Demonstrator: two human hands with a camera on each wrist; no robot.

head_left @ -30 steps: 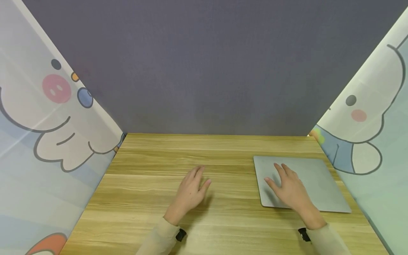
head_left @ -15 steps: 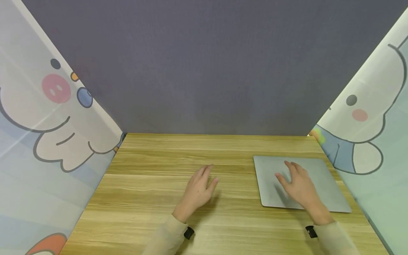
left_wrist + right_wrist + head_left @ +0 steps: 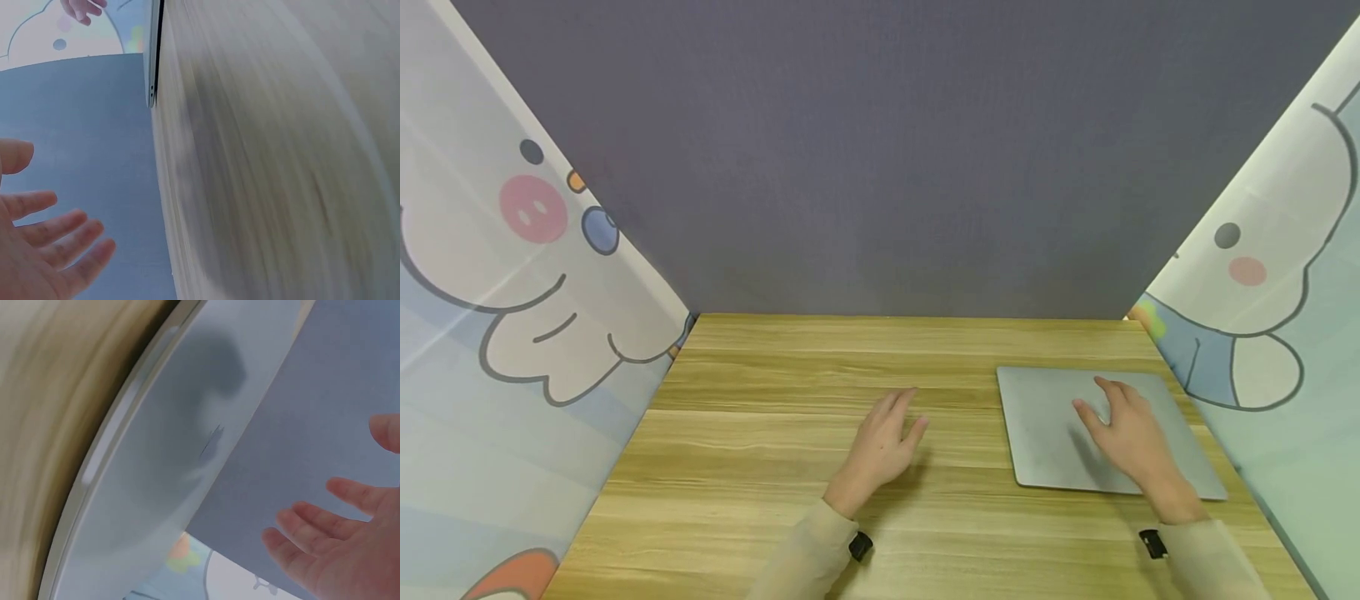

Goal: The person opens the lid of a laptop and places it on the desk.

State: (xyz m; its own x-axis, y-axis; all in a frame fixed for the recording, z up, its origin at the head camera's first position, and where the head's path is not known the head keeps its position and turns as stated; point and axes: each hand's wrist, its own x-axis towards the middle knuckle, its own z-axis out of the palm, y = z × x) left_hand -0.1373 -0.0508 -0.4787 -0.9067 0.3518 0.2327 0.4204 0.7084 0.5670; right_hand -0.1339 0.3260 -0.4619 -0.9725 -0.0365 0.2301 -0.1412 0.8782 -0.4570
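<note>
A closed silver laptop (image 3: 1052, 433) lies flat on the right part of the wooden table. Above its lid hovers my right hand (image 3: 1131, 433), fingers loosely spread and holding nothing; its shadow falls on the lid in the right wrist view, where the fingers (image 3: 312, 531) stay apart from the laptop (image 3: 150, 481). To the left of the laptop, my left hand (image 3: 880, 442) hangs over bare wood with its fingers relaxed and nothing in them. The left wrist view shows the laptop's thin side edge (image 3: 152, 56) beyond that hand (image 3: 44, 244).
The wooden table (image 3: 737, 467) meets a dark grey panel (image 3: 880, 167) at its back edge. Cartoon-printed curtains flank it, one on the left (image 3: 550, 333) and one on the right (image 3: 1285, 375). A small black device (image 3: 861, 547) sits at the left wrist.
Both hands have drifted to the right, the left over the wood and the right across above the laptop lid. The laptop has stayed in place.
</note>
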